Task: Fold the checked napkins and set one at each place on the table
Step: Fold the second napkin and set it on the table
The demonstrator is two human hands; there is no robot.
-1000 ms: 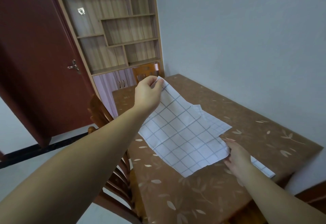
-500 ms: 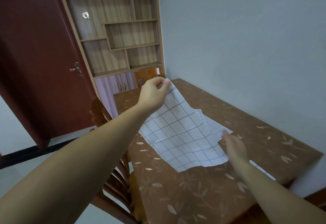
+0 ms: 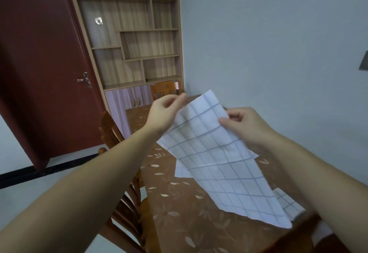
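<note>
Both hands hold 1 checked napkin up in the air above the bench. On the cloth's left edge the left hand has its fingers curled closed, though the fingertips are blurred. Over at the right edge, the right hand pinches with its thumb on the near face. A top corner pokes up between the hands, and the rest hangs down under the right forearm. Flat on the bench lie 2 more: a far napkin below the left hand and a near napkin under the right forearm. Beside the left forearm stands a wooden chair.
</note>
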